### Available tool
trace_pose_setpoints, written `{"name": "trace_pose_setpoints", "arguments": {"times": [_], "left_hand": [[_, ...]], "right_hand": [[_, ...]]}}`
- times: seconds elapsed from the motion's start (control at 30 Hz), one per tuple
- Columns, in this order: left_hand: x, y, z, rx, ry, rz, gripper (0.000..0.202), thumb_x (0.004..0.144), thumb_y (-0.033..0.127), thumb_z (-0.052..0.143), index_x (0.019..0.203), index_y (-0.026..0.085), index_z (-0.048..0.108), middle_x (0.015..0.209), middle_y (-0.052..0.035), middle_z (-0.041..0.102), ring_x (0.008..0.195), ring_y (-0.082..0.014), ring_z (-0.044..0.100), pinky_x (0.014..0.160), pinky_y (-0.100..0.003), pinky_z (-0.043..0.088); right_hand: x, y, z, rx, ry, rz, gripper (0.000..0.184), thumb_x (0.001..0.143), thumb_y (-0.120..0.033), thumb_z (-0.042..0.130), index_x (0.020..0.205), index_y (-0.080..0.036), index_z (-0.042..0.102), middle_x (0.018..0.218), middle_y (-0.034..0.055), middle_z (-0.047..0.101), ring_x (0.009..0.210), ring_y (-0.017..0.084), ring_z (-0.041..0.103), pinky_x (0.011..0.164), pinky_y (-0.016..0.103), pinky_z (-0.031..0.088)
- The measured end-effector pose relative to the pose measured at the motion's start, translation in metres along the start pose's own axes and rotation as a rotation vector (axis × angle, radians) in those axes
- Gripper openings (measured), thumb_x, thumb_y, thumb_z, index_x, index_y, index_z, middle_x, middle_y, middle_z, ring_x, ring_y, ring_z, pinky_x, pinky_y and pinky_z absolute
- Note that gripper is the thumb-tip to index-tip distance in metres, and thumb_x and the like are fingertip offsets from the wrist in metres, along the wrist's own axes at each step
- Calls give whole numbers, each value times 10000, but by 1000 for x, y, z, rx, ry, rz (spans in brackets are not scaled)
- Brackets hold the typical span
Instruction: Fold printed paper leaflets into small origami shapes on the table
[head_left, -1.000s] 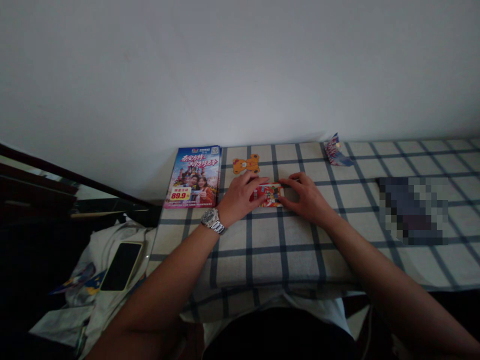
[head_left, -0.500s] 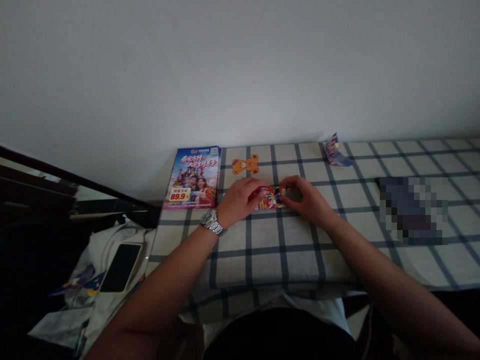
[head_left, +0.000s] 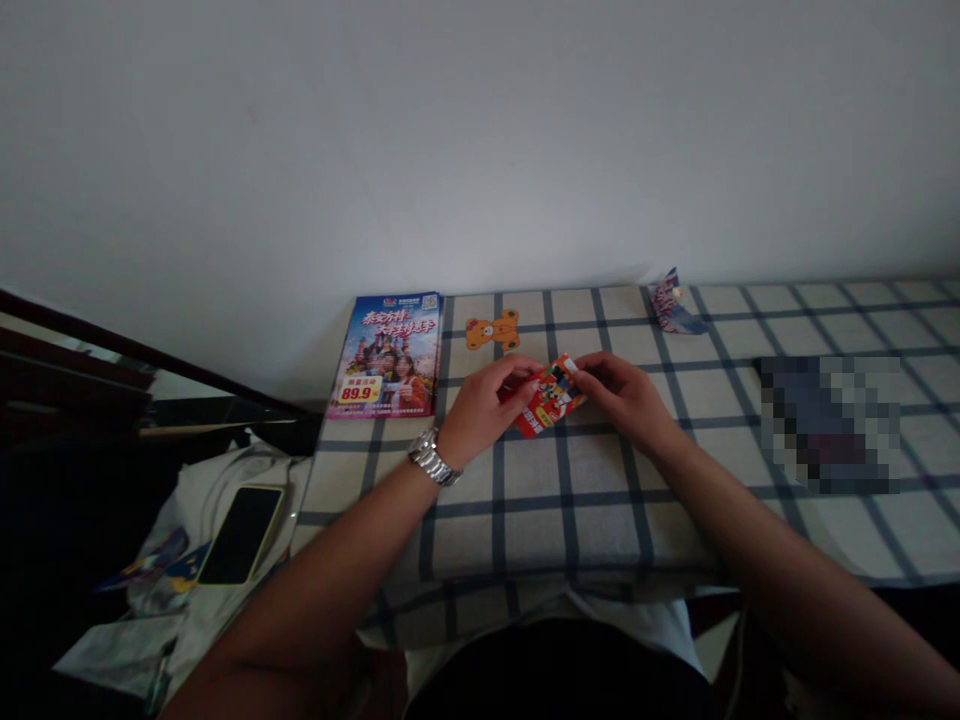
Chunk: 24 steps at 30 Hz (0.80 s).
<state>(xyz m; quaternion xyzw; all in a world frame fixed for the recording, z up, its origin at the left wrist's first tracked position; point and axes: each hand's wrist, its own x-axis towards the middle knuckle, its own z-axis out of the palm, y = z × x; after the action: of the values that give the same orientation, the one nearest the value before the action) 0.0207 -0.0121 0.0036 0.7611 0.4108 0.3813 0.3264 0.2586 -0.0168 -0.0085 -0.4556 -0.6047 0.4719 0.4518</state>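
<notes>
A small red printed paper (head_left: pixel 549 400) is tilted up off the checked tablecloth (head_left: pixel 570 500), held between both hands. My left hand (head_left: pixel 480 410), with a metal watch on its wrist, pinches the paper's left side. The paper's upper right corner is pinched by my right hand (head_left: pixel 626 395). Just beyond the hands lies an orange bear-shaped cutout (head_left: pixel 493 330).
A colourful flyer marked 89.9 (head_left: pixel 386 353) lies at the table's back left. A folded bit of printed paper (head_left: pixel 671 305) sits near the wall. A blurred dark patch (head_left: pixel 829 420) is at the right. A phone (head_left: pixel 240 532) rests on clutter below left.
The red paper lay flat under both hands; now both hands have lifted and tilted it off the cloth, its right end raised.
</notes>
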Motion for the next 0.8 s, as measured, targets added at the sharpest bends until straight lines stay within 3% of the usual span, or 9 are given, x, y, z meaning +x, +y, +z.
{"name": "trace_pose_setpoints", "arguments": {"times": [0.23,0.37,0.5,0.8], "left_hand": [[-4,3,8,-166,-104,-47,152,1004,286,639,1140,220,623,1033,-41,755,910,-159,745,799,-269,601],[-5,4,8,-182,-60,-54,196,1004,371,660,1128,220,654,1034,-49,757,916,-163,745,798,-270,606],[-4,6,9,-224,-62,-65,167,985,341,684,1090,212,674,1009,-43,763,905,-162,747,805,-275,611],[-1,5,9,-271,41,-92,141,968,322,701,999,190,663,957,-30,731,867,-139,709,791,-251,576]], "right_hand": [[-3,-9,1,-14,26,10,321,897,-534,761,925,-223,685,859,34,752,773,190,697,692,305,563],[-6,-12,2,-32,-43,21,295,899,-502,766,929,-217,692,834,27,740,738,178,680,655,290,544],[-8,-14,3,-92,-104,-9,274,915,-482,751,922,-213,703,829,24,734,728,169,667,639,279,524],[-8,-18,2,-11,-86,53,291,920,-495,741,986,-211,728,881,40,758,769,182,683,670,289,540]]}}
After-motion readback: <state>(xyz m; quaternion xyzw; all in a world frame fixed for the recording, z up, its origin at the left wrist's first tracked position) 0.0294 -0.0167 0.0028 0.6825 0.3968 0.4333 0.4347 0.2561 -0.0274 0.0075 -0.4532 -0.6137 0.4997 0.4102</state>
